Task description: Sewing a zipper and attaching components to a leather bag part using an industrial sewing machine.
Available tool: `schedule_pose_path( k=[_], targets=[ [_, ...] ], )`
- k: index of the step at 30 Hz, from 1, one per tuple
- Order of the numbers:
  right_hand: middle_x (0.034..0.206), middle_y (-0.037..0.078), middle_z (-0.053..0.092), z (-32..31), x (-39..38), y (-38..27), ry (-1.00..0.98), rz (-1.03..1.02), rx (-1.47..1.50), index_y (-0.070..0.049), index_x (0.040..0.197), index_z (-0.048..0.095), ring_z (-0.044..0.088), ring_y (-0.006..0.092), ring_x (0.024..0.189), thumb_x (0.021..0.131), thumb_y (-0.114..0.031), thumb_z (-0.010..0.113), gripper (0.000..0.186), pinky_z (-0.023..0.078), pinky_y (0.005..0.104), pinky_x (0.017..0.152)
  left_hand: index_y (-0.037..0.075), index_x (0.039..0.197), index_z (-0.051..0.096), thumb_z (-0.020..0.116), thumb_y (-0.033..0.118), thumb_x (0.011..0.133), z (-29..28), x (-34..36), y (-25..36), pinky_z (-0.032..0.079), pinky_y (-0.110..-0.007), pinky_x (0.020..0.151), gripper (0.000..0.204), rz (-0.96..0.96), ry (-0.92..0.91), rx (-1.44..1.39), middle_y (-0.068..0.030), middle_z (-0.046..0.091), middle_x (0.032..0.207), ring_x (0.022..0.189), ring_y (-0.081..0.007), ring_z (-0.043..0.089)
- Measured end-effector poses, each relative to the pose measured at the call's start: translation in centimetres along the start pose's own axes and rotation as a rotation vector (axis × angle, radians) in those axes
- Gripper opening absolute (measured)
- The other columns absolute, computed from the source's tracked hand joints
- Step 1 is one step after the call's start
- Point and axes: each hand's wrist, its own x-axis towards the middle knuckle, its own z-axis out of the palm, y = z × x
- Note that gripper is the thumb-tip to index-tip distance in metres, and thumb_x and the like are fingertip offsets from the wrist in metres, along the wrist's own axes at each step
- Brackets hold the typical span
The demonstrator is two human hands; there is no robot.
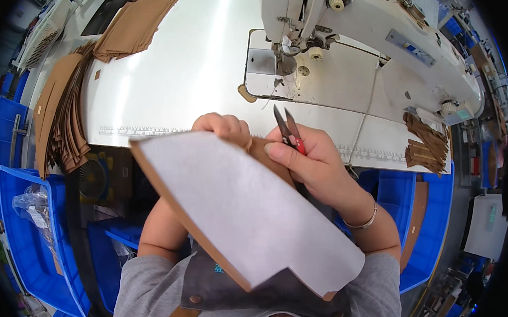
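Note:
Between my hands, over my lap, a large brown panel [236, 207] with a white backing hangs tilted, its brown border showing along the lower left side. My left hand [224, 127] is closed on its top edge, fingers curled and partly hidden behind it. My right hand [315, 163] grips thread snips [291, 134] with dark blades and a red handle, the blades pointing up and apart. The right thumb also presses on the brown material at the panel's upper edge. Ahead, beyond my hands, is the needle area of a white sewing machine [409, 51].
A stack of brown panels [136, 26] lies at the far left of the white table [184, 65]. More brown pieces [63, 110] droop over its left edge. Small brown strips [425, 147] sit at the right. A ruler [150, 132] runs along the front edge. Blue bins [35, 249] stand below.

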Motion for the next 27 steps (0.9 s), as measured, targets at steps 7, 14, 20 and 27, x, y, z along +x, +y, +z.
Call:
schedule_pose_path(
  k=[7,14,20,27],
  targets=[
    [0.09,-0.003,0.066,1.4,1.9,0.9,0.404,-0.123,0.426,-0.001,0.113,0.065,0.058,0.0026,0.076,0.107,-0.021,0.063,0.02,0.048,0.0208,0.068,0.001,0.138,0.052,0.078,0.011,0.089,1.6,-0.5,3.1,0.052,-0.031,0.092,0.057,-0.113,0.728,0.925,-0.0093,0.062,0.126,0.114,-0.018,0.061],
    [0.093,0.0,0.07,4.7,5.0,3.0,0.535,-0.218,0.472,0.002,0.116,0.066,0.06,0.0036,0.082,0.104,-0.017,0.068,0.022,0.05,0.022,0.071,-0.003,0.164,0.002,0.099,0.058,0.059,9.2,-2.4,2.2,0.031,-0.049,0.121,0.154,-0.148,0.048,1.166,-0.0261,0.015,0.17,0.153,-0.0372,0.028],
    [0.081,-0.006,0.064,3.9,4.0,3.1,0.603,-0.24,0.23,0.001,0.113,0.068,0.051,-0.0001,0.068,0.103,-0.018,0.07,0.022,0.042,0.0191,0.059,-0.002,0.141,0.041,0.083,0.028,0.086,7.9,-2.4,1.7,0.049,-0.037,0.097,0.075,-0.179,0.466,1.231,-0.0163,0.054,0.129,0.119,-0.0243,0.056],
    [0.086,-0.004,0.064,-0.2,3.3,2.0,0.402,-0.07,0.374,-0.001,0.113,0.067,0.053,0.0004,0.067,0.102,-0.015,0.069,0.017,0.041,0.02,0.058,0.003,0.122,0.063,0.063,0.022,0.106,4.8,-1.3,5.8,0.054,-0.029,0.08,0.025,-0.152,0.72,0.424,-0.003,0.067,0.103,0.091,-0.0126,0.066]
  ],
)
